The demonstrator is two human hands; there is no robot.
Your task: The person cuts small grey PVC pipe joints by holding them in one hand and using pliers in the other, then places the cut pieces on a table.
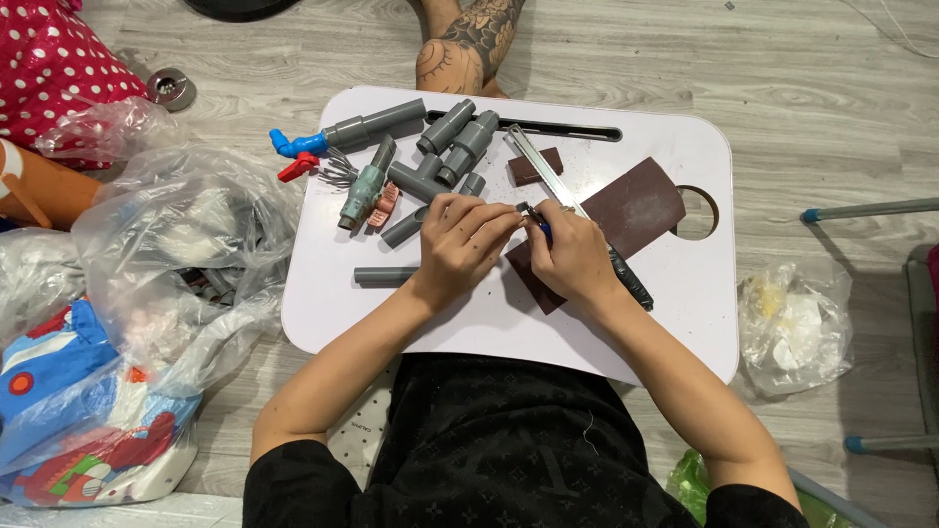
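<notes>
White lap tray (665, 332) on wood floor (802, 78). On tray: grey pipe fittings (450, 147) clustered at far left corner, blue-handled valve (293, 144), short grey pipe (383, 277) toward left edge, brown sandpaper sheet (641, 205) centre-right, small brown block (535, 167), hacksaw (548, 171) lying diagonally.

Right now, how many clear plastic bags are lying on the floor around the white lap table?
2: a large crumpled bag left of the table, a smaller bag at its right. Others may be hidden.

tray (685, 323): white | pipe fittings (460, 147): grey | sandpaper sheet (641, 205): dark brown | valve handles, upper left: blue (293, 144), red (296, 168) | cloth (49, 59), upper left corner: red, white dots | floor (782, 68): grey wood grain
</notes>
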